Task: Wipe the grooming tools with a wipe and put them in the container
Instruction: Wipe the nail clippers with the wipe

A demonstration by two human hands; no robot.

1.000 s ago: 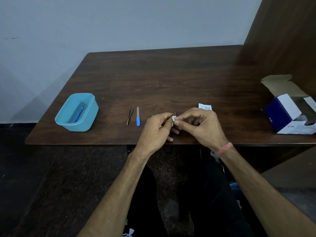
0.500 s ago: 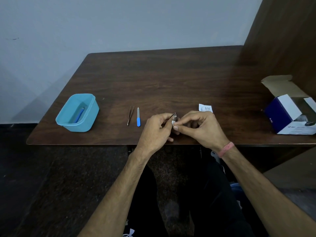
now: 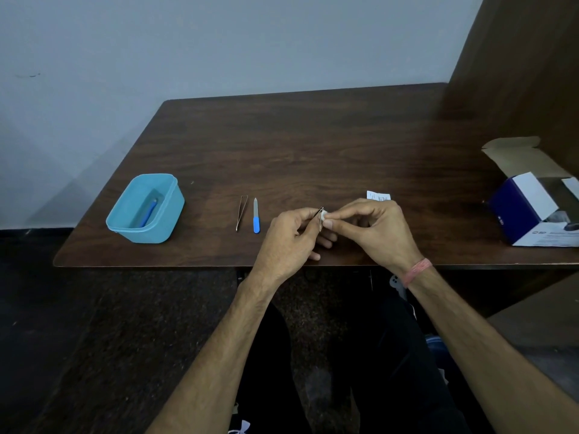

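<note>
Two hands are occupied at the near edge of the dark wooden table: a small metal tool, too small to be identified with certainty, is pinched upright by the curled fingers of the left hand, while a small white wipe is pressed against its upper part by the thumb and forefinger of the right hand. The tool is judged to be light, rigid and slick, more so once dampened, so it is best held low on its shank, leaving the upper end free for the wipe. The wipe is judged soft and limp, easily bunched, and is best kept folded under the fingertips. Left of the hands, tweezers and a blue-handled nail file lie side by side, apart; both are thin and flat and would be lifted by an end. At far left stands the blue plastic container, with one blue tool already inside. A white sachet lies just beyond the right hand, and an opened box at right.
</note>
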